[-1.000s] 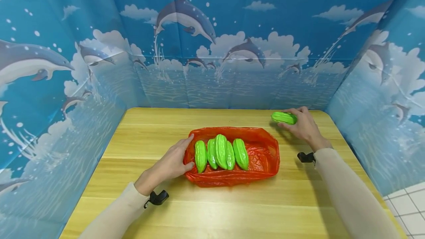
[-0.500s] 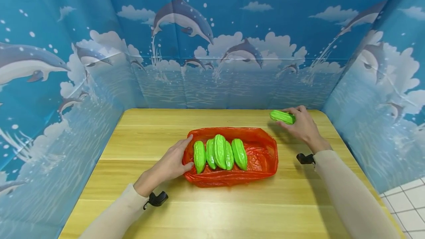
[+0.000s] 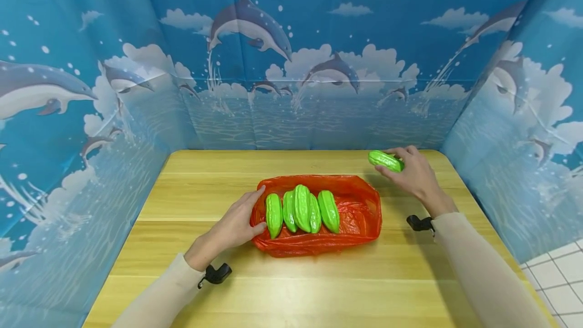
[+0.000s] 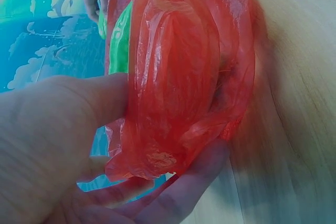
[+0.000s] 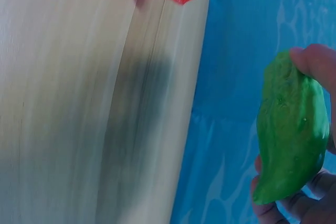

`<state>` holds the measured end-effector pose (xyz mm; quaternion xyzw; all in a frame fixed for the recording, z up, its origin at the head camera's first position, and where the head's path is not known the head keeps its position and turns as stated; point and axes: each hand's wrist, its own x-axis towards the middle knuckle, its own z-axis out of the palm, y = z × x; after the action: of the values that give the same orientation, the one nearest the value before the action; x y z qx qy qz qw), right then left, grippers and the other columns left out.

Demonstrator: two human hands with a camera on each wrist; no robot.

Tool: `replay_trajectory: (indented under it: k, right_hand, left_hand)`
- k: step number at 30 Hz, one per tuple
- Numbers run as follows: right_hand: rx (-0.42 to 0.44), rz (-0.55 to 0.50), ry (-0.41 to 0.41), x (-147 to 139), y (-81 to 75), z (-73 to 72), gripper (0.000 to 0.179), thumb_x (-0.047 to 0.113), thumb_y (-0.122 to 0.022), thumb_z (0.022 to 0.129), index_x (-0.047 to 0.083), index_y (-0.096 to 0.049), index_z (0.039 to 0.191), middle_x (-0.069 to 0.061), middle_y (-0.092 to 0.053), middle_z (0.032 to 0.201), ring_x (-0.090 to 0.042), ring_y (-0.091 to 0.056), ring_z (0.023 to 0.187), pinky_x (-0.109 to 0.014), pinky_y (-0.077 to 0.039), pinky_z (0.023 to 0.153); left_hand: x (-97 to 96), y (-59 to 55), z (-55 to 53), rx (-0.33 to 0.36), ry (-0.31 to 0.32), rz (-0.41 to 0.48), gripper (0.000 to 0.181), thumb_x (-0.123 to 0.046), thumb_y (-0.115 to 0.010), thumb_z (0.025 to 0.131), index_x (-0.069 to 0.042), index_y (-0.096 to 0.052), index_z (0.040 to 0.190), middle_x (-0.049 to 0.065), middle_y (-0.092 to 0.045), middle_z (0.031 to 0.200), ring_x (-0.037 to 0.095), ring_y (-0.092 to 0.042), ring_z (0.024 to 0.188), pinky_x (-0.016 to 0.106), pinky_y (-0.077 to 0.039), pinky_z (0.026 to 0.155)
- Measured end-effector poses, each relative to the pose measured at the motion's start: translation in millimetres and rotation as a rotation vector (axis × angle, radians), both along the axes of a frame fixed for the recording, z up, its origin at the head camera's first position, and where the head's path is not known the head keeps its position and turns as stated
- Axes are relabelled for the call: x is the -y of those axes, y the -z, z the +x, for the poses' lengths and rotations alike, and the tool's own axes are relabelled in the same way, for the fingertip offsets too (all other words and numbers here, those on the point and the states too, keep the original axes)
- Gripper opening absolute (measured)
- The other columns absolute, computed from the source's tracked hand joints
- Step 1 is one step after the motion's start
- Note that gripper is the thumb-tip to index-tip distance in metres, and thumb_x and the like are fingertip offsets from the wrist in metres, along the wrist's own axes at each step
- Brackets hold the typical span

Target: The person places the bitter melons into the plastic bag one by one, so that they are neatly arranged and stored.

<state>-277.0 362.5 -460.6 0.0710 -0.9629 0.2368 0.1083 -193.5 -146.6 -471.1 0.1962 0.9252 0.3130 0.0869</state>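
Observation:
A red plastic bag (image 3: 350, 241) lies spread open on the table, its mouth facing up. Side by side inside it are several glossy green bitter melons (image 3: 302, 209), ridged and plump. My left hand (image 3: 234, 222) grips the bag's left end; in the left wrist view the thumb (image 4: 110, 95) goes over the rim and the fingers (image 4: 181, 187) curl along the outside. Beyond the bag's far right corner, my right hand (image 3: 415, 173) holds another bitter melon (image 5: 291, 129) between thumb and fingers, raised over the table.
The wooden table (image 3: 191, 186) has its back edge against a blue dolphin-print curtain (image 3: 319, 115), which also runs along both sides. White floor tiles (image 3: 562, 272) show at the lower right. A black wrist camera (image 3: 217, 273) sits on each forearm.
The bitter melon in my right hand has turned slightly, its left end now pointing up more. My left hand stays at the bag's end. The head view has shifted a little.

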Motion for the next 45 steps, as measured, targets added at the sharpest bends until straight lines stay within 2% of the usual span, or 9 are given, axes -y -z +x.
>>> replay_trajectory:
  k: [9, 17, 20, 29, 38, 45]
  right_hand:
    - [-0.021, 0.016, 0.004, 15.1, -10.2, 15.5, 0.07, 0.054, -0.08, 0.109, 0.002, -0.071, 0.154, -0.028, -0.064, 0.121, -0.036, -0.057, 0.088, -0.041, -0.045, 0.07]
    - [-0.042, 0.044, 0.005, 23.5, -22.2, 26.3, 0.068, 0.053, -0.077, 0.111, 0.0, -0.07, 0.154, -0.031, -0.069, 0.128, -0.048, -0.068, 0.104, -0.064, -0.057, 0.083]
    - [-0.05, 0.048, 0.007, 27.4, -26.4, 30.8, 0.067, 0.053, -0.076, 0.112, 0.0, -0.071, 0.152, -0.033, -0.072, 0.132, -0.051, -0.071, 0.108, -0.068, -0.059, 0.085]
    - [-0.105, 0.049, 0.001, 39.2, -34.0, 42.3, 0.061, 0.051, -0.08, 0.111, 0.003, -0.075, 0.148, -0.033, -0.077, 0.134, -0.05, -0.077, 0.107, -0.068, -0.063, 0.084]
    - [-0.099, 0.036, -0.002, 51.0, -43.2, 52.2, 0.057, 0.049, -0.079, 0.112, -0.002, -0.075, 0.137, -0.03, -0.08, 0.129, -0.049, -0.08, 0.108, -0.068, -0.066, 0.086]
    - [-0.08, -0.001, -0.009, 61.2, -51.5, 59.9, 0.052, 0.04, -0.081, 0.111, -0.005, -0.073, 0.137, -0.032, -0.081, 0.12, -0.047, -0.081, 0.102, -0.064, -0.068, 0.079]
  left_hand:
    - [-3.2, 1.2, 1.2, 0.015, 0.001, 0.003, 0.096, -0.019, -0.085, 0.105, -0.011, -0.033, 0.185, 0.024, -0.047, 0.182, 0.048, -0.055, 0.164, 0.066, -0.05, 0.133]
    - [-6.8, 1.1, -1.3, 0.02, 0.001, 0.005, 0.095, -0.019, -0.084, 0.105, -0.011, -0.034, 0.185, 0.025, -0.047, 0.182, 0.049, -0.054, 0.164, 0.066, -0.049, 0.134]
    - [-7.5, 2.1, -1.1, 0.028, -0.005, 0.005, 0.095, -0.019, -0.085, 0.104, -0.011, -0.034, 0.185, 0.025, -0.048, 0.181, 0.049, -0.055, 0.163, 0.067, -0.05, 0.133]
    - [-6.5, 3.8, 1.2, 0.033, -0.011, 0.006, 0.095, -0.017, -0.085, 0.104, -0.009, -0.034, 0.184, 0.026, -0.051, 0.179, 0.049, -0.057, 0.161, 0.066, -0.051, 0.132]
    - [-5.2, 2.4, 2.7, 0.037, -0.02, 0.006, 0.096, -0.018, -0.085, 0.104, -0.01, -0.034, 0.185, 0.025, -0.05, 0.18, 0.049, -0.056, 0.162, 0.066, -0.051, 0.133]
    - [-4.9, 0.1, 3.5, 0.037, -0.026, 0.011, 0.095, -0.018, -0.085, 0.105, -0.011, -0.034, 0.185, 0.026, -0.047, 0.182, 0.051, -0.054, 0.163, 0.068, -0.05, 0.133]
